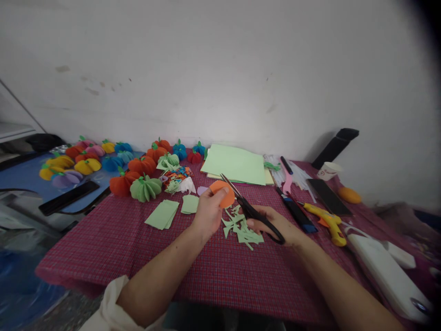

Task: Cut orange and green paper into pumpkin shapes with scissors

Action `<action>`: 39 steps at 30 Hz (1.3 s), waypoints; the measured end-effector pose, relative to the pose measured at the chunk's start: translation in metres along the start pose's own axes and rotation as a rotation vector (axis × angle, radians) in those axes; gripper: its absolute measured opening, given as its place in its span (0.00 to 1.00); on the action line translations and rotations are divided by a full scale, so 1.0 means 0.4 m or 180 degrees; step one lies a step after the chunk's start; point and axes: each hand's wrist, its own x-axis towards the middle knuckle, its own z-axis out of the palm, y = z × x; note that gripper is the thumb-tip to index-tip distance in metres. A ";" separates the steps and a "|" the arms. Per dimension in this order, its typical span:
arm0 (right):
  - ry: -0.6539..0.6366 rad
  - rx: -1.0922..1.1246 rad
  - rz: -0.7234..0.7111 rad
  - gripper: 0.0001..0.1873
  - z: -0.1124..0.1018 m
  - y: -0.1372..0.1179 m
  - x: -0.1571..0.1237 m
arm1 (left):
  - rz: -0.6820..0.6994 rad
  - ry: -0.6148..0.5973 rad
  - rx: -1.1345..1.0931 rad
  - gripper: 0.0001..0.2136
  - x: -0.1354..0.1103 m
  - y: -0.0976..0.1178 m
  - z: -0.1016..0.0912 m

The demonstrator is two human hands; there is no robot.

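My left hand [211,208] pinches a rounded piece of orange paper [225,195] above the table. My right hand [270,223] grips black-handled scissors [255,214], whose blades point up and left beside the paper's right edge. Whether the blades touch the paper I cannot tell. Under the scissors lies a heap of pale green paper offcuts [243,229]. To the left of my left hand are a small stack of green paper squares [189,204] and a larger stack of green paper rectangles [163,214].
Several folded-paper pumpkins [146,187] stand at the left, with more on a blue table [20,179]. Green paper sheets [237,163] lie at the back. On the right are a yellow glue gun [329,221], a phone [329,196], a paper cup [329,171] and a white power bank-like block [386,271].
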 end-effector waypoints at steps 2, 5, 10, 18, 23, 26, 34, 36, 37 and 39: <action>0.0018 -0.0018 -0.0009 0.18 0.000 0.000 0.000 | 0.0005 0.0007 -0.0009 0.07 -0.001 0.000 0.000; 0.0046 -0.0045 0.0057 0.20 -0.001 0.004 0.001 | 0.0020 -0.0007 0.0038 0.06 0.001 -0.002 0.000; 0.0223 0.0008 0.0239 0.21 -0.012 -0.001 0.002 | 0.0160 -0.0032 0.0346 0.07 0.014 -0.009 -0.011; 0.0884 0.0121 0.0044 0.21 -0.038 -0.026 0.003 | 0.0931 -0.0220 0.1810 0.06 0.023 -0.017 -0.036; 0.1202 -0.0029 -0.0049 0.20 -0.044 -0.009 0.012 | 0.1404 -0.0207 0.2396 0.02 0.012 -0.014 -0.034; 0.1258 -0.0104 -0.0085 0.20 -0.045 -0.003 0.017 | 0.1128 -0.0206 0.2152 0.03 0.012 -0.017 -0.030; 0.1391 0.0063 -0.0138 0.22 -0.046 0.009 0.023 | -0.0808 -0.0825 0.0990 0.09 0.015 -0.017 -0.027; 0.1438 0.0154 -0.0120 0.23 -0.047 0.011 0.024 | -0.0953 -0.0885 0.1077 0.10 0.012 -0.017 -0.028; 0.1447 0.0212 -0.0101 0.23 -0.047 0.011 0.025 | -0.1002 -0.0916 0.1116 0.10 0.011 -0.018 -0.028; 0.1428 0.0340 -0.0104 0.23 -0.044 0.013 0.026 | -0.1055 -0.0981 0.1164 0.10 0.009 -0.022 -0.030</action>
